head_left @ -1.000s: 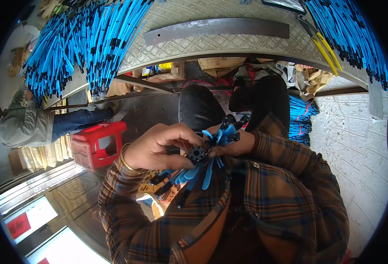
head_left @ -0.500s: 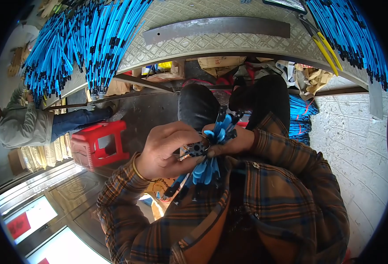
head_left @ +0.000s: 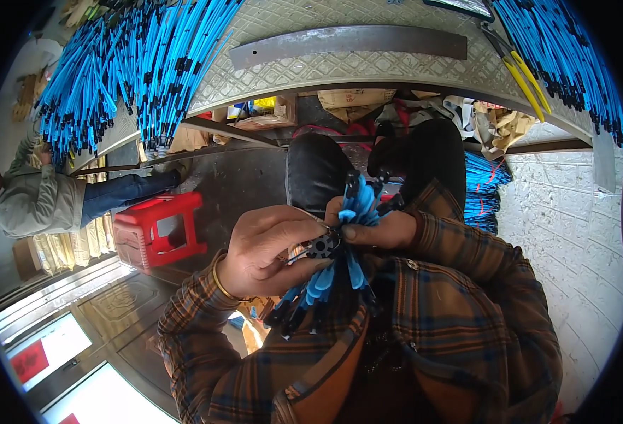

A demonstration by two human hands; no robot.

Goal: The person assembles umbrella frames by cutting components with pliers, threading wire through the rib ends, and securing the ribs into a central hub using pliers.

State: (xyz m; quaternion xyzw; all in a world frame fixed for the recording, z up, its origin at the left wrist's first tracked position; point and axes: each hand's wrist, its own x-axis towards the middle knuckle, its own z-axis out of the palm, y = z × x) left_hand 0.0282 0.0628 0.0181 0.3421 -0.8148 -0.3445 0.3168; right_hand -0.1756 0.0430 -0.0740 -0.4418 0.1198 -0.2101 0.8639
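Pinching the hub (head_left: 321, 246), clamping the strips (head_left: 357, 208)!

Close in first, holding the black, slotted hub face-up in the left hand (head_left: 265, 247), thumb on the near side, fingers on the far side, spread no wider than the hub itself. Over to the right hand (head_left: 385, 232): nearly closed, pressing a thumb onto the blue strips at the hub's right edge, with the other fingers mostly hidden, so impossible to tell how curled. Fanning out two ways from there, toward the knees (head_left: 318, 173) and toward the jacket (head_left: 453, 311), all black-tipped! And all well short of the table (head_left: 276, 21).

Past a gold-coloured bracelet (head_left: 219, 275) on the left wrist, out to a red stool (head_left: 131, 233). Beyond, to a person (head_left: 43, 201) in grey, with a hand up close to a big blue heap (head_left: 106, 78). Along the table now: on to a dark metal bar (head_left: 347, 46), then yellow-handled pliers (head_left: 522, 90), then a second heap (head_left: 569, 67) at far right. Below that, down to blue bundles (head_left: 484, 185) stacked beside a white wall (head_left: 559, 233).
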